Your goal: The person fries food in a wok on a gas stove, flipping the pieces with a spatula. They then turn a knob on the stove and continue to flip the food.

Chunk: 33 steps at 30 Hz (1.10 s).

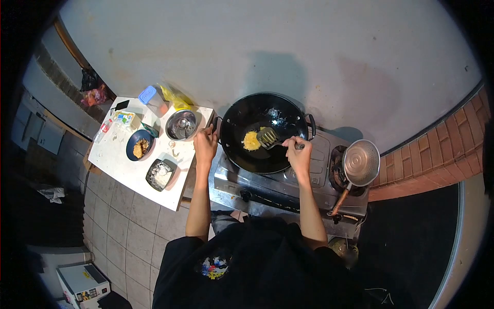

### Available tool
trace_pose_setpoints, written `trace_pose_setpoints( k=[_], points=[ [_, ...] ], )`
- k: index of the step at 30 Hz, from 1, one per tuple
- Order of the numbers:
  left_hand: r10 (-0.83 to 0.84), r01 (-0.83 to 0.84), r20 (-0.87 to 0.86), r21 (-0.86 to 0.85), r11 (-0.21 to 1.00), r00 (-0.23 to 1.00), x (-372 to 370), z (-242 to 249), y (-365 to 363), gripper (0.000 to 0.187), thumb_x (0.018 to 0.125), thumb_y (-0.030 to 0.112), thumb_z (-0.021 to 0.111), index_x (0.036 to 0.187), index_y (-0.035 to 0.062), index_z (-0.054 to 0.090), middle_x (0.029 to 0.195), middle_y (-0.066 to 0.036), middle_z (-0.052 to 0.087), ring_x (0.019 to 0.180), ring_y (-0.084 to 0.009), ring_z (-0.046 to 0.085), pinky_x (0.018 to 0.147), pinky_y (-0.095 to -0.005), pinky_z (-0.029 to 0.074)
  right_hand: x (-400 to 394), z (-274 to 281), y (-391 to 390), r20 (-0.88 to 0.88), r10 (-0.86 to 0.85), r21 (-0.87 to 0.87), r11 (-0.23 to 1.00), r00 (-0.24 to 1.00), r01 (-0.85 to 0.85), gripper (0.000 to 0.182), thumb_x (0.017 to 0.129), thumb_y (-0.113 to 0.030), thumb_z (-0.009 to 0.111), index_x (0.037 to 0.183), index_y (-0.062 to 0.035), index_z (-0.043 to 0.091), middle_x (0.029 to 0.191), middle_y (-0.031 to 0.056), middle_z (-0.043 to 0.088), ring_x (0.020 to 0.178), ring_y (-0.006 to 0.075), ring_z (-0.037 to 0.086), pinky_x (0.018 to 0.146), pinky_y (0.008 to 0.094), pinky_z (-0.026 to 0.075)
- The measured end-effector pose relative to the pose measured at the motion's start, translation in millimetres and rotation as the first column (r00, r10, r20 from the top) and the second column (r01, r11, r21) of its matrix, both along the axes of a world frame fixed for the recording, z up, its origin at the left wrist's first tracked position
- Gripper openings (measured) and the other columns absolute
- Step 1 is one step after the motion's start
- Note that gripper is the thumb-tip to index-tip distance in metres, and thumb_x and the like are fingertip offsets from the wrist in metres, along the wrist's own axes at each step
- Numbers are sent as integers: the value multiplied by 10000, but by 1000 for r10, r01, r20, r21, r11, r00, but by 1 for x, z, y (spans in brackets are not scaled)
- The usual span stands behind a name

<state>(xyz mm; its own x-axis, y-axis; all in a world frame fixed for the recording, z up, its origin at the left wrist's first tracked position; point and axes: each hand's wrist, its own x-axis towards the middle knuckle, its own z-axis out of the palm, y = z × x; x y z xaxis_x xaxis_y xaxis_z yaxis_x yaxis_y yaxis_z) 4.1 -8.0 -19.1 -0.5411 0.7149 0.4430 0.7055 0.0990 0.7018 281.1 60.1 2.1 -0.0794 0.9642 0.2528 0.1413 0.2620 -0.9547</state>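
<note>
A black wok [242, 154] sits on the left burner of a steel gas stove [267, 185]. Inside it lies a yellow patch of egg [251, 140]. My left hand [205, 146] grips the wok's left handle at the rim. A slotted spatula [268, 137] is in my right hand [298, 153], which is closed on its handle; the blade rests in the wok, touching the egg's right side.
A metal strainer with a wooden handle [360, 164] rests on the right burner. To the left, a white table [128, 172] carries a steel bowl [181, 124], a blue bowl of food [139, 146], a dark tray [160, 174] and a blue-lidded container [151, 98]. Tiled floor below.
</note>
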Motion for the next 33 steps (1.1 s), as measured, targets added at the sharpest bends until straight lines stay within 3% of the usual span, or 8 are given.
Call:
trace_pose_setpoints(
  k=[4, 6, 33],
  points=[
    [12, -12, 11, -21, 1000, 1000, 2, 2, -2, 273, 770, 53, 665, 1029, -34, 672, 914, -244, 649, 846, -375, 643, 758, -399, 490, -3, 1, 0, 85, 14, 10, 1000, 996, -15, 266, 879, -58, 527, 646, 54, 591, 550, 86, 578, 507, 73, 499, 511, 265, 388],
    [14, -13, 48, -20, 1000, 999, 2, 2, -1, 277, 766, 48, 664, 1032, -29, 672, 930, -241, 650, 843, -374, 641, 759, -396, 490, -6, 3, 0, 105, 10, 101, 995, 994, -21, 251, 864, -61, 536, 646, 56, 582, 539, 86, 563, 509, 74, 483, 512, 274, 385],
    [-1, 1, -23, -16, 1000, 1000, 7, 8, -3, 266, 781, 46, 656, 1030, -47, 665, 934, -231, 646, 855, -364, 639, 776, -396, 484, -2, 13, 2, 113, 66, -7, 998, 991, -66, 201, 801, -30, 562, 623, 59, 536, 529, 81, 545, 520, 72, 497, 514, 273, 396]
  ],
)
